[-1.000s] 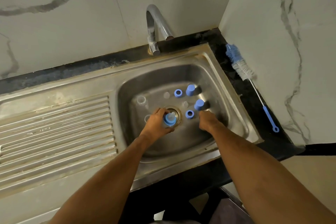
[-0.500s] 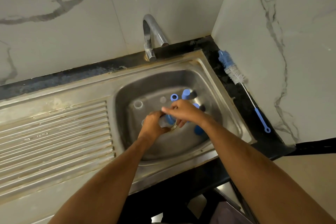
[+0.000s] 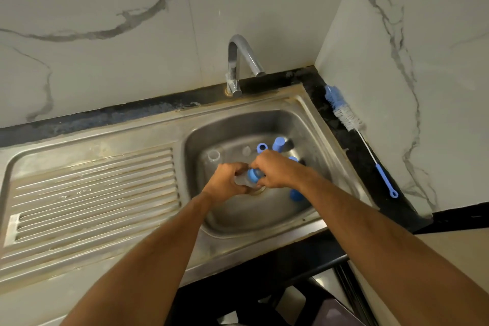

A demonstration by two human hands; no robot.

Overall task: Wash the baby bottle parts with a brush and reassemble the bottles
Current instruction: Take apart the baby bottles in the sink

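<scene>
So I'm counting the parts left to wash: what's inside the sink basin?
In the sink basin: blue cap, blue ring, clear piece, another blue part. Both hands and the bottle cover the drain area.

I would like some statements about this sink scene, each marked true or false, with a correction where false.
1. Both hands are on the same bottle. True: the left hand holds the clear bottle and the right hand grips its blue top.
2. The bottle brush lies inside the sink basin. False: it lies on the dark counter beside the right wall.
3. Water runs from the tap. False: no stream is visible.
4. Loose blue parts, such as a blue ring, lie in the basin. True.
</scene>
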